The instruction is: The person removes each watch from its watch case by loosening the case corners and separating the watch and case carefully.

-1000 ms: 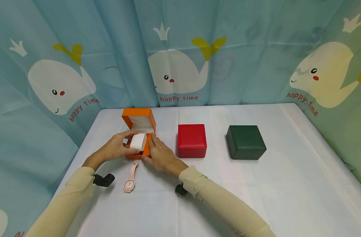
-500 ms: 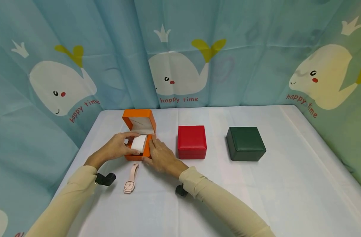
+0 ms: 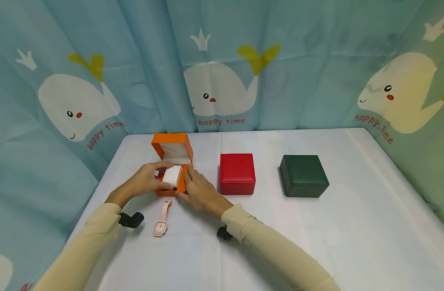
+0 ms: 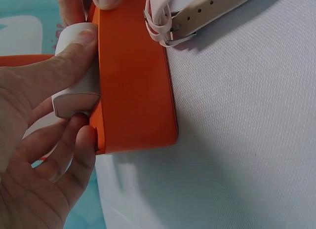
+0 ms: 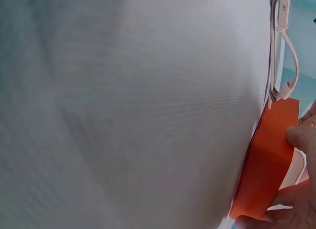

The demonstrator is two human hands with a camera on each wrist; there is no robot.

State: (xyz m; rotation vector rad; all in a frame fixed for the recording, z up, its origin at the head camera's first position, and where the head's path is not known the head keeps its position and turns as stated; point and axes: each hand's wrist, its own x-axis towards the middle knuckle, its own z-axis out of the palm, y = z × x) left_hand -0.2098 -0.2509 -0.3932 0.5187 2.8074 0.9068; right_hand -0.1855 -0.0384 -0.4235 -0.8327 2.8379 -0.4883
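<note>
In the head view, an orange watch box stands with its lid raised at the table's left. My left hand holds a white watch cushion in the box, thumb on one side and fingers on the other. Against the box's right side lies my right hand, its thumb at the front corner, gripping the base. A pale pink watch rests in front, strap toward the box. In the left wrist view, the cushion sits partly above the box rim. The right wrist view shows the box's front wall beside my thumb.
To the right of the orange box stands a closed red box, and farther right a closed dark green box. All are on a white-covered table. A blue whale-print curtain hangs behind and along both sides.
The white cushion has sunk slightly into the orange box under my left hand. My right hand keeps its place, and the head view has shifted a little.
</note>
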